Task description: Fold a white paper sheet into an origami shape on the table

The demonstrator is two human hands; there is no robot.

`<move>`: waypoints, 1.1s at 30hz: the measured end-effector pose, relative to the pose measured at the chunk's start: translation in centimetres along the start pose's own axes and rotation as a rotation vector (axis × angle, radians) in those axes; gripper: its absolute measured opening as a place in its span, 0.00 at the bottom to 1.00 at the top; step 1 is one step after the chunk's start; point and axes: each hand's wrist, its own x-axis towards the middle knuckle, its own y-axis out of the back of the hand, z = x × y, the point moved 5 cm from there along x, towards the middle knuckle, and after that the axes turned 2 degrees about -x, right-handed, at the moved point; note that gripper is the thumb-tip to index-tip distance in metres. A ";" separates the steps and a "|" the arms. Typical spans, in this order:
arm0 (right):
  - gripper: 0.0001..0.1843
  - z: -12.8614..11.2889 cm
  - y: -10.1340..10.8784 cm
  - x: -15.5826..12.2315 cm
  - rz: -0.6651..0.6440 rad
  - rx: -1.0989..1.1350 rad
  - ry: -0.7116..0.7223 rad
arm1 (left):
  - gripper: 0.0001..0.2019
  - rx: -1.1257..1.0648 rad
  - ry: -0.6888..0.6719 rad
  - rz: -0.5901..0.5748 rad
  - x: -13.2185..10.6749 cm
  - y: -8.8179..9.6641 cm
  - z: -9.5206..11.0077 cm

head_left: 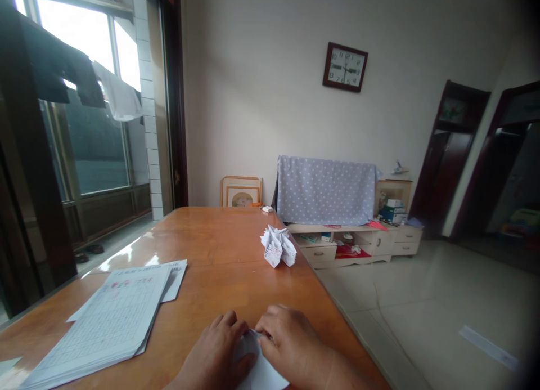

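Observation:
A white sheet of paper [257, 367] lies on the near edge of the wooden table [219, 260], partly covered by both hands. My left hand [217, 350] lies on its left part with fingers curled down onto it. My right hand [291, 342] presses on its right part, fingertips pinching a fold at the paper's top edge. A folded white paper figure [278, 246] stands further away on the table, near its right edge, apart from both hands.
A stack of printed sheets [113, 317] lies on the table to the left. A small white box [267, 209] sits at the far table edge. Beyond stand a low cabinet with a dotted cloth [327, 190], framed pictures [241, 192], a wall clock [345, 67], and tiled floor [422, 305] on the right.

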 end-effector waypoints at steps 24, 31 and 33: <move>0.09 -1.7 0.5 -1.4 -0.188 -0.108 0.154 | 0.22 -0.095 -0.070 -0.098 -0.5 1.9 0.7; 0.11 -1.9 0.5 -1.6 -0.181 -0.139 0.177 | 0.20 -0.117 -0.091 -0.114 -0.5 2.0 0.7; 0.11 -1.9 0.5 -1.6 -0.180 -0.144 0.184 | 0.20 -0.127 -0.087 -0.116 -0.5 1.9 0.5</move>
